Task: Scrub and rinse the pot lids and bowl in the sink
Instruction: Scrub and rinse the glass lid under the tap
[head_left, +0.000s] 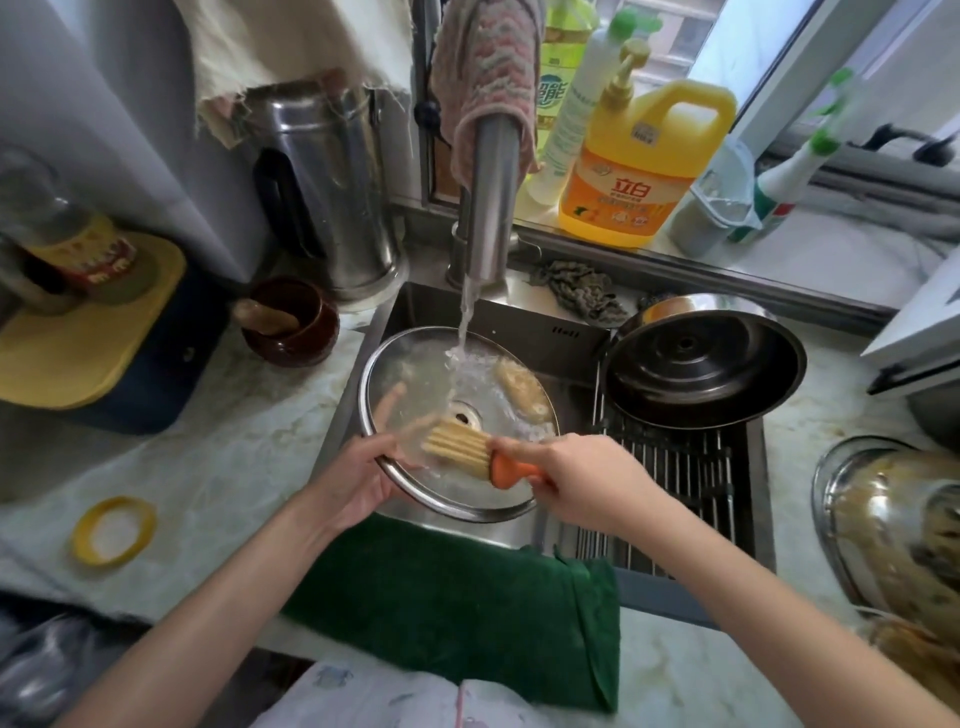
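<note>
A glass pot lid (415, 379) with a steel rim is tilted over the sink (524, 322), under water running from the tap (491, 208). My left hand (363, 475) grips the lid's near-left rim, its fingers showing through the glass. My right hand (576, 475) holds a brush (460, 447) by its orange handle, the pale bristles pressed on the lid near its centre. A steel lid (701, 364) lies upside down on the drying rack (685, 467) at the sink's right. Another glass lid (893, 525) with brown residue rests on the right counter.
A green towel (467, 608) drapes over the sink's front edge. Yellow detergent jug (639, 166) and bottles stand on the window sill. Left counter holds a steel kettle (322, 192), a brown jar (293, 322), a yellow board (104, 332) and a yellow ring (114, 530).
</note>
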